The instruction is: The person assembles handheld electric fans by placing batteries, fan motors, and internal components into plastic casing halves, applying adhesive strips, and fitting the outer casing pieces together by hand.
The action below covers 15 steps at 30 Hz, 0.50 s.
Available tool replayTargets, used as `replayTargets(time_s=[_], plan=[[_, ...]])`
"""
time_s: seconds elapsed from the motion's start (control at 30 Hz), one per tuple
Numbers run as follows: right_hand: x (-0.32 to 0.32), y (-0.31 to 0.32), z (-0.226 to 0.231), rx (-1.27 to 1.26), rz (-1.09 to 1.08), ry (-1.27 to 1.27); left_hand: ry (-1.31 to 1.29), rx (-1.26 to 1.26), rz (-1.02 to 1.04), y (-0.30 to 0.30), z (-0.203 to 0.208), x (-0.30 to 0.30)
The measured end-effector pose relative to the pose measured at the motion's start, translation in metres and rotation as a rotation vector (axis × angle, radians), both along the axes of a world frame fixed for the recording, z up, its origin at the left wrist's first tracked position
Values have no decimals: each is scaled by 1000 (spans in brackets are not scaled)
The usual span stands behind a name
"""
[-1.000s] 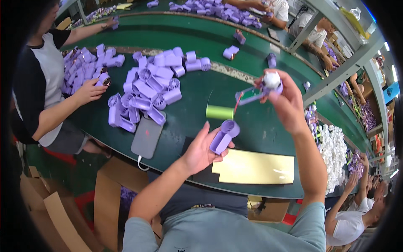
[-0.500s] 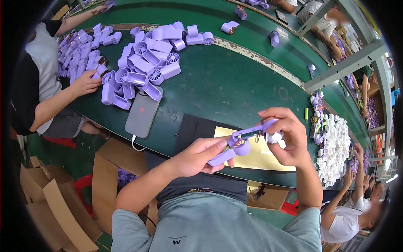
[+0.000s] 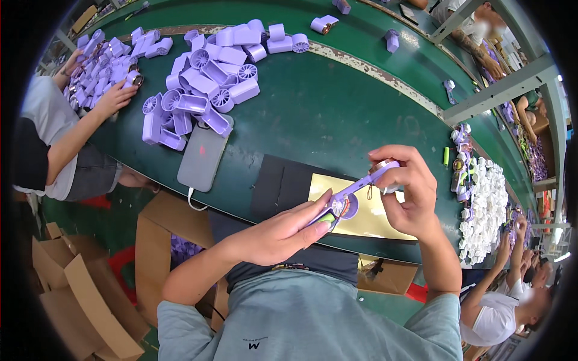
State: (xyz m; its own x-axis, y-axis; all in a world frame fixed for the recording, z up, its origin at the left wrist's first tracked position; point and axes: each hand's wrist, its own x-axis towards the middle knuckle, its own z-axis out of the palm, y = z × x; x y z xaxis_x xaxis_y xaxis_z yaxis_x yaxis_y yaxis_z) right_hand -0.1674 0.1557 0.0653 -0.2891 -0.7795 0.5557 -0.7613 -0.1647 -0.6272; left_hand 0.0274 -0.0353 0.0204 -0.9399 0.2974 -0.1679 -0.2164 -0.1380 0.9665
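Note:
Above a yellow sheet [image 3: 382, 218], both hands hold a purple handheld fan [image 3: 355, 186] with its inside partly exposed. My left hand [image 3: 271, 237] is closed round its lower end, where a green battery cell [image 3: 327, 218] and a round fan part with thin wires show. At the other end, my right hand [image 3: 412, 189] pinches the fan's tip, beside a copper-coloured ring. A small white piece [image 3: 390, 189] sits under those right fingers, partly hidden by them.
Purple fan housings [image 3: 232, 55] are heaped at the far left, near a grey phone-like device [image 3: 203, 153] with a white cable. White parts [image 3: 481, 210] and a loose green cell [image 3: 446, 156] lie right. A co-worker's hand [image 3: 115, 99] handles purple parts; a metal post [image 3: 500, 87] stands right.
The fan has been turned in my hands, so the green cell and copper-coloured ring now show. My left hand has shifted slightly down. At left, the co-worker's near hand has moved away from me.

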Motion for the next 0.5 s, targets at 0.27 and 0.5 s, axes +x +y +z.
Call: replayTargets(time_s=[0.27,0.5], plan=[[13,-5,-11,-98,3,17,204,-232,131,13,-7,3],[14,-11,-20,-162,-3,-29,34,34,48,12,-5,9]])
